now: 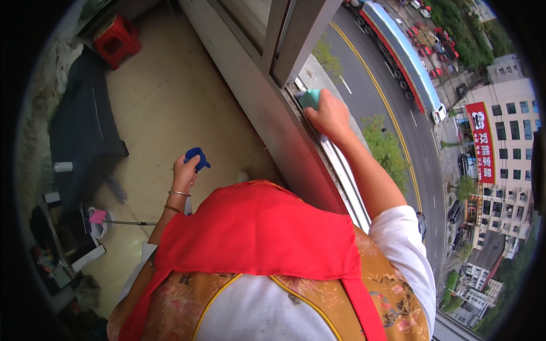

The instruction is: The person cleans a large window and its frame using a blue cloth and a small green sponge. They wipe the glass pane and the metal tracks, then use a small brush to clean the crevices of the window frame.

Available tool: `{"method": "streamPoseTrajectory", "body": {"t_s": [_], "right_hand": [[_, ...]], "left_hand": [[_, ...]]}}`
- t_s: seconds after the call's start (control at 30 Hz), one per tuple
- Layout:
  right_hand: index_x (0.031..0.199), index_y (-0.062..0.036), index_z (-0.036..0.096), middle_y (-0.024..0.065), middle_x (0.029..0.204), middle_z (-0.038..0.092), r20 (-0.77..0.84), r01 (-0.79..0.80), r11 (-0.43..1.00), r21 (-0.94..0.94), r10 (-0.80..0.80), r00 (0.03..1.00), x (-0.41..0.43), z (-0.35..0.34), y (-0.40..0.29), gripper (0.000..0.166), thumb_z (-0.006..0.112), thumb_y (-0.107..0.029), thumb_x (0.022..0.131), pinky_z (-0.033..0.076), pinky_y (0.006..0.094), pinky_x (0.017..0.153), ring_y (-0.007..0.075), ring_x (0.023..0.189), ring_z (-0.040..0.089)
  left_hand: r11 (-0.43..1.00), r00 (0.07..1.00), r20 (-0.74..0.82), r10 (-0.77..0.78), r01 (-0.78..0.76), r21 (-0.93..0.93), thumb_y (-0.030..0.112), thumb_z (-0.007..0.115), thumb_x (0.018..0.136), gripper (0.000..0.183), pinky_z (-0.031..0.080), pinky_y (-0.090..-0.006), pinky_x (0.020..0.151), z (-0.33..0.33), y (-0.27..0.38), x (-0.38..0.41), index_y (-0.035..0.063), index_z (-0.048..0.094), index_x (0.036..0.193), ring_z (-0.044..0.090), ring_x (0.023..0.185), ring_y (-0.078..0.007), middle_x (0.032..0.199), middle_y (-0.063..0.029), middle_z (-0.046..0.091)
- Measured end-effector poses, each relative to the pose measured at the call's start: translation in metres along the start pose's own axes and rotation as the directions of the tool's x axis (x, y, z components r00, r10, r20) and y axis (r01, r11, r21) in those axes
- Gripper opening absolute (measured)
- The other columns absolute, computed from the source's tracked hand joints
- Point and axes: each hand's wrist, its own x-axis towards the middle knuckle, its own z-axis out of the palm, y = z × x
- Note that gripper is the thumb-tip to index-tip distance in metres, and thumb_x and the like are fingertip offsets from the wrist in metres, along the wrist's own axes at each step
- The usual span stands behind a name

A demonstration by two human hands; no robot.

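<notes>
My right hand (pixel 328 115) is closed on a teal cloth (pixel 310 99) at the metal window track (pixel 337 157), close to the lower corner of the upright window frame (pixel 294 47). Part of the cloth is hidden by my fingers. On the other side of the sill, over the room floor, my left hand (pixel 186 169) grips a dark blue cloth (pixel 197 158) between thumb and fingers. That hand wears a bracelet at the wrist. A red apron (pixel 260 230) covers my front.
Outside, past the sill, a road (pixel 375 81) with a long truck (pixel 405 55) lies below. Indoors at left are a red plastic stool (pixel 117 41), a dark table (pixel 81 123) with a white roll (pixel 63 166), a bucket (pixel 100 228) with a pink cloth (pixel 98 216), and a thin pole (pixel 128 223).
</notes>
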Motion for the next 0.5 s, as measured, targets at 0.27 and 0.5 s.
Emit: {"method": "streamPoseTrajectory", "body": {"t_s": [0.27, 0.5], "right_hand": [[0.091, 0.0023, 0.054, 0.0225, 0.082, 0.061, 0.021, 0.051, 0.981, 0.185, -0.056, 0.998, -0.018, -0.022, 0.035, 0.045, 0.064, -0.032, 0.064, 0.046, 0.0405, 0.069, 0.0352, 0.078, 0.060], [0.086, 0.0030, 0.054, 0.0236, 0.081, 0.060, -0.027, -0.003, 0.998, 0.069, 0.005, 1.000, 0.034, 0.000, -0.004, 0.039, 0.064, -0.028, 0.064, 0.046, 0.0424, 0.069, 0.0362, 0.078, 0.059]], "left_hand": [[0.997, 0.997, -0.067, 0.021, -0.026, -0.077, 0.022, 0.061, 0.077, 0.017, 0.019, -0.0212, 0.029, -0.006, -0.003, -0.014, 0.0076, 0.051, 0.081, 0.030, 0.032, -0.0052, 0.054, 0.0010, 0.040], [0.990, 0.988, -0.131, -0.087, 0.071, -0.125, 0.022, 0.062, 0.077, 0.018, 0.020, -0.0221, 0.028, -0.002, -0.020, -0.044, 0.0084, 0.049, 0.078, 0.031, 0.032, -0.0060, 0.053, 0.0011, 0.039]]}}
